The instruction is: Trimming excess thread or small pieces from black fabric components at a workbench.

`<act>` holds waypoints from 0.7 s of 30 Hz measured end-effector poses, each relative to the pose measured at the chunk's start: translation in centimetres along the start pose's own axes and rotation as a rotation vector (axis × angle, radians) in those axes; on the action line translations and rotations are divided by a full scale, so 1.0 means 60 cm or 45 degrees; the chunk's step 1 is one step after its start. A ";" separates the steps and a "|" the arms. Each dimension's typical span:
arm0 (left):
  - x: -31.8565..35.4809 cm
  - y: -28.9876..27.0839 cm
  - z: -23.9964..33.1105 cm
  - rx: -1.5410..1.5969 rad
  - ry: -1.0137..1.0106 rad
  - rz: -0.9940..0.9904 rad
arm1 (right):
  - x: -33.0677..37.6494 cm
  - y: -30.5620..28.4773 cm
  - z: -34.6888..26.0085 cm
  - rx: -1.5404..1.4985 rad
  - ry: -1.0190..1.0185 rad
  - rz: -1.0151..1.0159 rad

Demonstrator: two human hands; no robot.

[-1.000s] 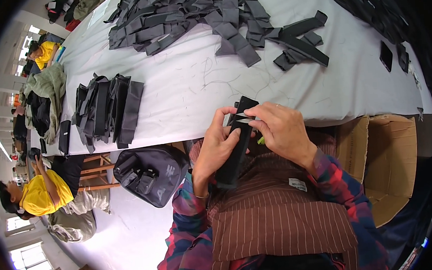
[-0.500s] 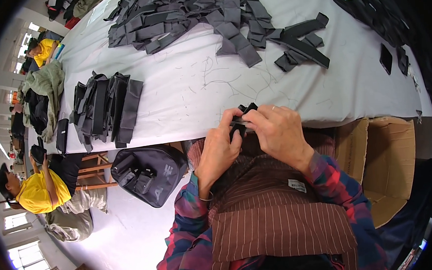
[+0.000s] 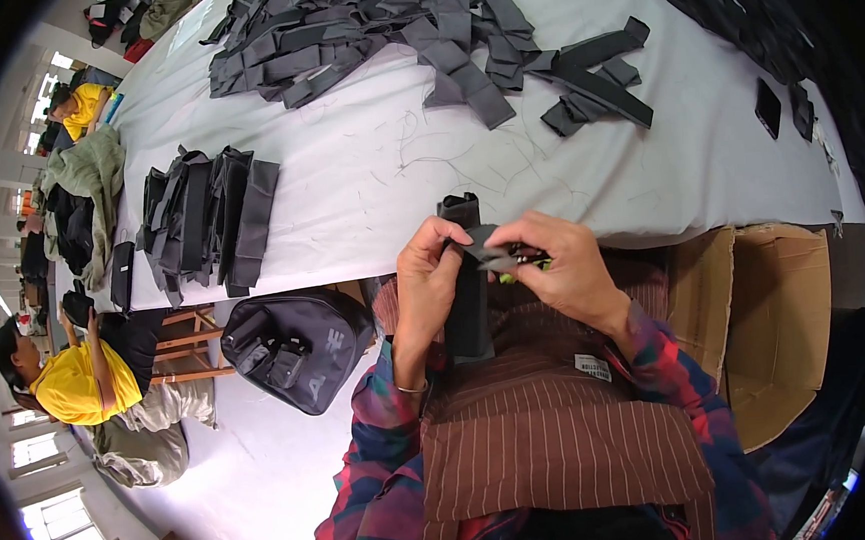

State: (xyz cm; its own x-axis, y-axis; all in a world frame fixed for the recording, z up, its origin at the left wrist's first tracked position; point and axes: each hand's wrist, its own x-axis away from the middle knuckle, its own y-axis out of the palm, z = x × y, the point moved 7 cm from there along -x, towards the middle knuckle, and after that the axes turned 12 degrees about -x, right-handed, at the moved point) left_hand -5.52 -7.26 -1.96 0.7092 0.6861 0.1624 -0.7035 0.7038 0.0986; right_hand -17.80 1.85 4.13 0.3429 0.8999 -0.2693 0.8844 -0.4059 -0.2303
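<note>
Since half a second ago, the strip (image 3: 469, 313) has gone from being mostly hidden under the fingers to showing lengthwise: its far end stands out against the table (image 3: 348, 216) and its lower part hangs over the apron (image 3: 566, 451). The snips (image 3: 497, 262) now show more plainly too.

The left hand (image 3: 426, 280) pinches the strip near its upper part, thumb and fingers close together. The right hand (image 3: 561, 266) is curled around the snips, their blades at the strip's right side; whether they touch it cannot be told.

As for progress, this strip looks unfinished, being in hand with the snips at it. A standing row (image 3: 213, 220) on the left seems sorted, while a loose heap (image 3: 366, 34) lies beyond, with a few strips (image 3: 595, 83) at its right; whether either group has been worked on is unclear.

The table's near edge runs just beside the hands. Past it, a broad stretch of cloth strewn with threads (image 3: 465, 157) should give room to reach forward. Below that edge, the bag (image 3: 303, 354) bounds the left and the box (image 3: 778, 336) the right.
</note>
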 end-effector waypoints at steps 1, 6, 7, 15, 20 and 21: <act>-0.005 -0.012 0.003 -0.062 0.140 0.069 | 0.002 0.009 -0.001 0.006 -0.002 -0.085; 0.003 -0.034 0.033 -0.337 0.424 0.264 | 0.006 0.006 0.002 -0.183 0.069 -0.054; 0.002 -0.035 0.033 -0.338 0.421 0.261 | 0.006 0.003 0.004 -0.194 0.096 -0.054; 0.001 -0.035 0.037 -0.328 0.390 0.308 | 0.003 0.007 -0.021 0.331 -0.200 -0.102; -0.001 -0.037 0.034 -0.293 0.377 0.291 | 0.000 0.007 -0.029 0.334 -0.291 -0.088; -0.001 -0.036 0.034 -0.290 0.376 0.287 | -0.001 0.005 -0.028 0.319 -0.280 -0.093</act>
State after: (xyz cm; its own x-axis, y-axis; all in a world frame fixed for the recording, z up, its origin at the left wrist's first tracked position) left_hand -4.11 -9.20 -0.19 0.5450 0.8273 -0.1363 -0.8377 0.5301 -0.1314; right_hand -17.01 1.94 5.66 0.1810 0.8833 -0.4325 0.7895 -0.3928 -0.4716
